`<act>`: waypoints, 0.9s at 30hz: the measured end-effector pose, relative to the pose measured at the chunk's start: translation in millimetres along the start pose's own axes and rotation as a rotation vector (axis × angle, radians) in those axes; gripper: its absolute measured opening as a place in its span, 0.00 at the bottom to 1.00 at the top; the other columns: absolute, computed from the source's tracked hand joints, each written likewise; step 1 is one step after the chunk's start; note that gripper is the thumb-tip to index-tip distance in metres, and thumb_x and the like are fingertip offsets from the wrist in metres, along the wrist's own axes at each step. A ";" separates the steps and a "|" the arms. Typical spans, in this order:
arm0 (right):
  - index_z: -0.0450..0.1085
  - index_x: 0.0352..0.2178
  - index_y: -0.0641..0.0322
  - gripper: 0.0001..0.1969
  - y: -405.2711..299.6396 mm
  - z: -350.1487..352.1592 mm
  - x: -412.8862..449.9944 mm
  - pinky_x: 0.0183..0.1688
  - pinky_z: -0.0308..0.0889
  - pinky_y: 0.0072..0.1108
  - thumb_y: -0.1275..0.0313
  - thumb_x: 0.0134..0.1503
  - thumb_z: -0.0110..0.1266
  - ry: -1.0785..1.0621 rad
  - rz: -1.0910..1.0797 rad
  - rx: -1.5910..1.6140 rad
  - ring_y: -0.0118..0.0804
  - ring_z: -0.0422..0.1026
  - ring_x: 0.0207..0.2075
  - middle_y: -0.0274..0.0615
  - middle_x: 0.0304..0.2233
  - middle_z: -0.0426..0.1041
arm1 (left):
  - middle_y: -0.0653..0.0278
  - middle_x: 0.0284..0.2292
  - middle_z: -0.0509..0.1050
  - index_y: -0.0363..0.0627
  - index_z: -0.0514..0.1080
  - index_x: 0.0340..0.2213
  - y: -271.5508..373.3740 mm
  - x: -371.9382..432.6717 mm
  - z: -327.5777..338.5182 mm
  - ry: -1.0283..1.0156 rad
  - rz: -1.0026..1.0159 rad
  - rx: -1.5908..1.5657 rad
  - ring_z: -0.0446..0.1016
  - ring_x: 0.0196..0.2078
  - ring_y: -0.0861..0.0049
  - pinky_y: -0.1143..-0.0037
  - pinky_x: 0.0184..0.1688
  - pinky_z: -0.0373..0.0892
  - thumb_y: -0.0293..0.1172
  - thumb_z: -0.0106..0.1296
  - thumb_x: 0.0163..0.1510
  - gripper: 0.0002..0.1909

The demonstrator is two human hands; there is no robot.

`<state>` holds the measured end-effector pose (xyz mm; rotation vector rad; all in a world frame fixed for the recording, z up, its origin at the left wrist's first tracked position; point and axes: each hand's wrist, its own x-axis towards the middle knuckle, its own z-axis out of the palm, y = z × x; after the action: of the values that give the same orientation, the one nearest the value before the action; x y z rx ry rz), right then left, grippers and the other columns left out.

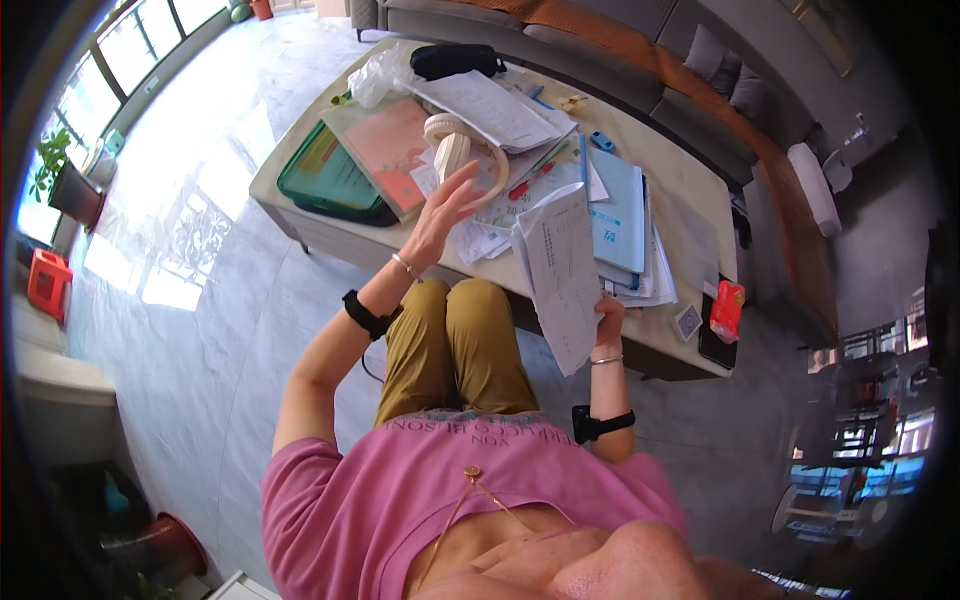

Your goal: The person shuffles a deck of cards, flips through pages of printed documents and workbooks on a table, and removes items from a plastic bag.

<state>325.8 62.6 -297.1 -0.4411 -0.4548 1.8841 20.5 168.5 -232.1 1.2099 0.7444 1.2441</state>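
Printed paper sheets (559, 274), folded or stacked, stand upright in my right hand (610, 322) at the near edge of the table. My left hand (442, 217) is raised with its fingers apart, beside cream over-ear headphones (452, 154); whether it touches them I cannot tell. Red pens (532, 180) lie on papers right of the headphones. A clear folder with an orange-pink sheet (394, 161) overlaps a green plastic case (330, 176) on the left. Blue booklets (616, 225) are stacked with loose papers behind the held sheets.
The coffee table (694, 217) also bears a black pouch (457, 61), a clear plastic bag (381, 75), a blue small object (602, 142), a playing card (688, 322) and a red packet (727, 311) over a black flat object. A grey sofa (615, 64) stands beyond.
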 end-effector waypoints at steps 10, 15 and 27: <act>0.55 0.47 0.81 0.35 -2.8 -17.8 -17.0 0.49 0.63 0.33 0.76 0.31 0.43 -0.086 0.179 -0.079 0.52 0.68 0.44 0.61 0.44 0.65 | 0.64 0.51 0.62 0.45 0.59 0.52 28.7 -11.6 42.2 -0.489 -0.075 -0.103 0.64 0.50 0.79 0.76 0.52 0.60 0.36 0.47 0.54 0.24; 0.57 0.45 0.82 0.34 -0.5 -27.2 -27.1 0.48 0.64 0.32 0.75 0.31 0.44 -0.077 0.212 -0.060 0.53 0.70 0.42 0.61 0.41 0.67 | 0.65 0.48 0.66 0.43 0.62 0.50 33.7 -15.9 57.3 -0.610 -0.070 -0.027 0.63 0.48 0.84 0.79 0.52 0.58 0.31 0.48 0.54 0.21; 0.57 0.45 0.81 0.30 2.7 -7.5 -38.7 0.45 0.67 0.32 0.72 0.38 0.43 -0.075 0.213 -0.184 0.49 0.71 0.40 0.59 0.40 0.68 | 0.57 0.53 0.60 0.51 0.71 0.41 47.1 -25.2 66.1 -0.777 0.631 0.776 0.56 0.56 0.62 0.61 0.57 0.51 0.24 0.51 0.41 0.21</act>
<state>340.4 26.2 -301.5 -0.5598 -0.6561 2.0785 62.3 121.6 -174.9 2.5114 0.2319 0.8166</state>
